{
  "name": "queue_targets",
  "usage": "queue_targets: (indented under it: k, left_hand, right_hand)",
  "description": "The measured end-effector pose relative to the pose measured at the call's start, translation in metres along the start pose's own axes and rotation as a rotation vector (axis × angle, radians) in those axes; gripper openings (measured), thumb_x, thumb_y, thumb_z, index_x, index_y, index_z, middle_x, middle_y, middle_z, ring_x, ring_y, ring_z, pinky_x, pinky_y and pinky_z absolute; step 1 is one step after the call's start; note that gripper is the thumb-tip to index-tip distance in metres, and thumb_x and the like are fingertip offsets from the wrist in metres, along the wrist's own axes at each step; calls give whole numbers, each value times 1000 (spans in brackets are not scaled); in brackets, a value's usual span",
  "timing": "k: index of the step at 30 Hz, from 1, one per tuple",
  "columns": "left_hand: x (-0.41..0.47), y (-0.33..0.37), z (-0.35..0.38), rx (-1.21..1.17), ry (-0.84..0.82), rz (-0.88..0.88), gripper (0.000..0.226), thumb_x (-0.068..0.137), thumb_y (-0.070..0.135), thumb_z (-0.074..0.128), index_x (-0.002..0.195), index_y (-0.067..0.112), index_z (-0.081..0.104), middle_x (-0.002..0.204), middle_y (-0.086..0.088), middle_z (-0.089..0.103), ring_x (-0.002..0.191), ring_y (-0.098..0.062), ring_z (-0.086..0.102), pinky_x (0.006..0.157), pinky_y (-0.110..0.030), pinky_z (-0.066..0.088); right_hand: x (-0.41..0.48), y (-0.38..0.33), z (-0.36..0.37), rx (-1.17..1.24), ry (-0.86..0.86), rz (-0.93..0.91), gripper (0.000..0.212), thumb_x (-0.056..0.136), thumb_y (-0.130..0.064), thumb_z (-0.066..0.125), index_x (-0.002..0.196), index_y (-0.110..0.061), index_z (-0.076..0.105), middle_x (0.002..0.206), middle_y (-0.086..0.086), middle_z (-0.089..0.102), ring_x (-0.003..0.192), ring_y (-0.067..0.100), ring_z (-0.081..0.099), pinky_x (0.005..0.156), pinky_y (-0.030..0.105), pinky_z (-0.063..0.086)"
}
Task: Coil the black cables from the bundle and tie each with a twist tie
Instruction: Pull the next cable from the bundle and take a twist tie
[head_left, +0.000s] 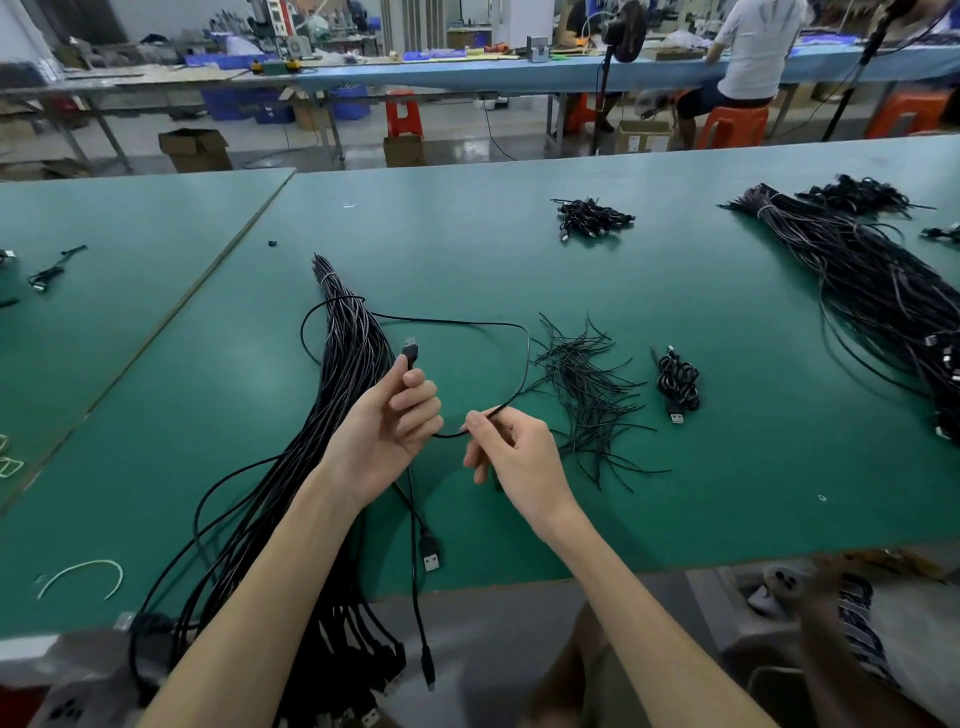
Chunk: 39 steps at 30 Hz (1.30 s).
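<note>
As left hand (384, 431) holds plug (410, 351), right fingers (485, 425) apparently pinch cable (525, 364).

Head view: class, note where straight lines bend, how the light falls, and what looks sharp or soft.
Head view: the far edge of the green table bows, a wide-angle effect; light is even, with faint shadows under the left hand and right hand; the cable and twist ties are sharp, the far workbench softer.
</note>
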<state>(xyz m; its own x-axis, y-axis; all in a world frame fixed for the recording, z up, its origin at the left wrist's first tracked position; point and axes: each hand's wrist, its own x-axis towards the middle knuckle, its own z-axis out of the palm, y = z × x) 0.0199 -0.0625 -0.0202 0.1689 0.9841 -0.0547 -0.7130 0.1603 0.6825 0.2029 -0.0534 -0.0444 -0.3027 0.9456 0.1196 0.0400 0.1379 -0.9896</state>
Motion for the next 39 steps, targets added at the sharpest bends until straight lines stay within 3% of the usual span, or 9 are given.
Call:
queue_targets:
  k: [10, 17, 23, 25, 27, 29, 33, 36, 39]
  left_hand:
    - [-6, -5, 5, 286, 0, -20, 44, 107, 41, 47, 68, 22, 46, 52, 11, 25, 44, -7, 20, 48, -25, 19]
    - [-3, 5, 1, -102, -44, 13, 37, 109, 32, 40, 75, 23, 53, 53, 9, 36, 41, -8, 24, 47, -22, 30]
    - [-4, 10, -1, -280, 37, 163, 36, 112, 24, 37, 87, 20, 62, 70, 13, 50, 55, -5, 44, 63, -20, 47]
    - [-4, 11, 0, -265, 111, 228, 29, 112, 21, 39, 98, 16, 64, 80, 11, 57, 64, -4, 54, 69, -20, 52]
    - [-3, 11, 1, -242, 152, 250, 25, 111, 19, 41, 105, 13, 64, 85, 9, 62, 68, -3, 59, 70, -19, 54]
    - [-3, 10, 2, -252, 176, 242, 23, 110, 18, 43, 109, 11, 65, 83, 8, 62, 65, -4, 57, 65, -19, 53]
    - [-5, 12, -2, -294, 193, 231, 21, 107, 16, 45, 111, 10, 64, 75, 11, 57, 59, -4, 51, 59, -19, 48]
    - [-5, 12, -3, -281, 204, 234, 17, 107, 19, 46, 105, 14, 63, 74, 12, 56, 59, -3, 50, 60, -17, 46]
    - [-4, 11, -1, -226, 218, 277, 15, 106, 20, 49, 103, 13, 62, 79, 9, 61, 64, -3, 57, 66, -19, 52]
  right_hand:
    - [3, 4, -3, 179, 134, 84, 15, 103, -24, 60, 97, -11, 61, 77, 1, 74, 60, 12, 64, 54, 17, 45]
    - [2, 1, -5, 241, 226, 86, 1, 101, -10, 56, 100, -9, 56, 78, -1, 69, 63, 12, 63, 57, 21, 46]
    - [-2, -3, -1, 158, 303, -35, 39, 96, 2, 51, 128, -20, 46, 91, 0, 64, 56, 14, 61, 56, 22, 47]
    - [-2, -2, 1, 89, 300, -47, 70, 99, 0, 52, 156, -29, 25, 97, 0, 63, 59, 13, 64, 57, 19, 48]
    - [-2, -1, 1, 11, 277, -43, 85, 99, -1, 55, 163, -31, 9, 106, 0, 58, 71, 19, 67, 61, 19, 50]
    - [-1, -1, 0, -97, 278, -41, 82, 100, -4, 58, 164, -30, 14, 110, 1, 53, 81, 19, 64, 69, 19, 52]
    - [-2, -1, 1, -407, 219, -64, 37, 102, -12, 59, 139, -15, 58, 117, -1, 41, 89, -1, 55, 87, 14, 49]
    - [-4, 1, 7, -597, 163, -91, 29, 104, -22, 59, 131, -12, 61, 123, -1, 34, 98, 5, 50, 83, 10, 40]
    - [-4, 1, 11, -753, 184, -92, 42, 103, -35, 60, 140, -16, 56, 148, 9, 22, 129, 21, 32, 103, 26, 42]
